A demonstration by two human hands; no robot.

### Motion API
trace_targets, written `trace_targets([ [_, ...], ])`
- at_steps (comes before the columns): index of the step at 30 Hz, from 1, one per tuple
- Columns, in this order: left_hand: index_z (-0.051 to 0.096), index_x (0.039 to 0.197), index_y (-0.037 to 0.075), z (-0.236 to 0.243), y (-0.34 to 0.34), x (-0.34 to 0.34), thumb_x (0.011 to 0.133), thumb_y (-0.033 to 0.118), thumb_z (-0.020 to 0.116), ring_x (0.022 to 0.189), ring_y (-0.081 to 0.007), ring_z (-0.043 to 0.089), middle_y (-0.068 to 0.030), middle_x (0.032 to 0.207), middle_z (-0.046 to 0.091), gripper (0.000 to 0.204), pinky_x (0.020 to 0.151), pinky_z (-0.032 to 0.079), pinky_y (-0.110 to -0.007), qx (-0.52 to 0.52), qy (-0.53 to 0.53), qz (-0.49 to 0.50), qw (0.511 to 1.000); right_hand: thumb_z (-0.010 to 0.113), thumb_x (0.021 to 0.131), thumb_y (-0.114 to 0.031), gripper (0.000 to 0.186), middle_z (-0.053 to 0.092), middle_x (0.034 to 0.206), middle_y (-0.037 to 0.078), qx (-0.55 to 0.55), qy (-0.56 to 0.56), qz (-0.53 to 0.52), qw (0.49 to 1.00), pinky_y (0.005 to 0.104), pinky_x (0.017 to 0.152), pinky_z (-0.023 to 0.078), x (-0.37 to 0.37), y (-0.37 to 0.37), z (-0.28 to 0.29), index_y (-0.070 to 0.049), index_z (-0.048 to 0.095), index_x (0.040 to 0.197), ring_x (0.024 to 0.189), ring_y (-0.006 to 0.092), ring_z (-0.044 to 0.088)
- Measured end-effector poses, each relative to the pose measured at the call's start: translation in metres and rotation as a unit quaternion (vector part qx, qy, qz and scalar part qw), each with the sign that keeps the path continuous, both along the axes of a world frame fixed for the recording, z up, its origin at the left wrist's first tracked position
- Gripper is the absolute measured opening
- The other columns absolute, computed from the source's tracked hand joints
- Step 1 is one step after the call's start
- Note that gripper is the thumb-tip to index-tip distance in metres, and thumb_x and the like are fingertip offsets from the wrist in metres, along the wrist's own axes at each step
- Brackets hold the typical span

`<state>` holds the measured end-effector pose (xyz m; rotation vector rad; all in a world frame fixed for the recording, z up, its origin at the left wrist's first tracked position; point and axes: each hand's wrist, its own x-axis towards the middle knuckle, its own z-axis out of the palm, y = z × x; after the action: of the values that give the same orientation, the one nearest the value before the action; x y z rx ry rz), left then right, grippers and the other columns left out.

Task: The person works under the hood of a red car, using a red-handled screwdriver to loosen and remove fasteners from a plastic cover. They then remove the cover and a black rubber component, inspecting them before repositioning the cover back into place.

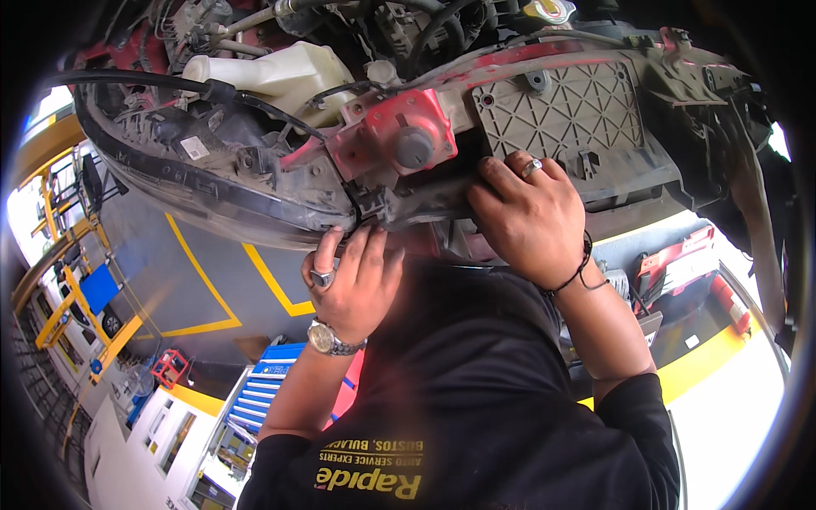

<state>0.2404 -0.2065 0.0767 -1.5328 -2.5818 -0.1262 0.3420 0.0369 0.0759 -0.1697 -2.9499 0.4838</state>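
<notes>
the red bracket (395, 136), with a round dark plug on its face, sits at the front of the open car, ahead of you. the dark trim piece (425, 204) you are working at runs just below the red bracket, on your side of it. your left hand (355, 280) is below and left of the red bracket, its fingertips touching the trim piece's left end, where it meets the headlight (229, 191); whether those fingers pinch anything can't be told. your right hand (535, 217) is below and right of the red bracket, fingers bent over the trim piece's right part; its thumb is hidden, so a firm grasp can't be told either. the headlight stretches left from the red bracket. the pale reservoir (280, 81) is beyond and left of the red bracket, the ribbed panel (565, 110) to its right. well apart from the red bracket, down and left, stands a blue tool chest (265, 382).
</notes>
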Motion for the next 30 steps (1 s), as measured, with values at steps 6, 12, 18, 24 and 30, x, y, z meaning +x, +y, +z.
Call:
trace_targets([
  [6, 0.074, 0.11, 0.012, 0.001, -0.005, -0.001, 0.086, 0.033, 0.079, 0.11, -0.0268, 0.06, -0.0028, 0.11, 0.073, 0.032, 0.095, 0.041, -0.042, 0.039, -0.038, -0.057, 0.997, 0.069, 0.069, -0.019, 0.023, 0.062, 0.097, -0.001, -0.011, 0.065, 0.004, 0.998, 0.0337, 0.071, 0.046, 0.009, -0.003, -0.008, -0.011, 0.07, 0.09, 0.089, 0.0156, 0.062],
  [12, 0.072, 0.113, 0.005, 0.012, 0.006, -0.053, 0.095, 0.039, 0.07, 0.107, -0.0295, 0.062, -0.0082, 0.11, 0.073, 0.038, 0.098, 0.042, -0.044, 0.075, 0.002, -0.078, 0.994, 0.064, 0.071, -0.023, 0.016, 0.059, 0.096, -0.004, 0.014, 0.089, -0.01, 0.996, 0.0304, 0.074, 0.042, 0.012, -0.002, -0.016, -0.017, 0.069, 0.085, 0.094, 0.0127, 0.059],
  [18, 0.076, 0.115, 0.021, 0.008, 0.025, -0.06, 0.089, 0.063, 0.067, 0.101, -0.0178, 0.065, 0.0032, 0.111, 0.074, 0.05, 0.108, 0.027, -0.047, -0.012, -0.03, -0.131, 0.991, 0.067, 0.074, -0.023, 0.016, 0.057, 0.092, -0.002, -0.013, 0.045, 0.021, 0.999, 0.0314, 0.073, 0.043, 0.011, -0.003, -0.011, -0.015, 0.067, 0.088, 0.085, 0.0153, 0.057],
  [24, 0.08, 0.097, 0.021, 0.013, 0.022, -0.063, 0.079, 0.053, 0.08, 0.092, -0.0121, 0.068, 0.0065, 0.102, 0.078, 0.036, 0.108, 0.03, -0.047, 0.07, -0.067, -0.132, 0.987, 0.074, 0.077, -0.016, 0.022, 0.062, 0.1, 0.006, -0.107, 0.013, 0.049, 0.993, 0.0387, 0.078, 0.049, 0.011, 0.002, 0.027, -0.01, 0.07, 0.098, 0.094, 0.0258, 0.063],
  [30, 0.079, 0.088, 0.017, 0.008, 0.023, -0.058, 0.082, 0.054, 0.075, 0.081, -0.0106, 0.069, 0.0055, 0.091, 0.078, 0.038, 0.101, 0.038, -0.04, 0.158, -0.035, -0.111, 0.981, 0.068, 0.084, -0.006, 0.02, 0.063, 0.106, 0.017, -0.207, 0.186, 0.072, 0.958, 0.0429, 0.081, 0.054, -0.102, 0.062, 0.102, -0.003, 0.068, 0.104, 0.097, 0.0372, 0.065],
])
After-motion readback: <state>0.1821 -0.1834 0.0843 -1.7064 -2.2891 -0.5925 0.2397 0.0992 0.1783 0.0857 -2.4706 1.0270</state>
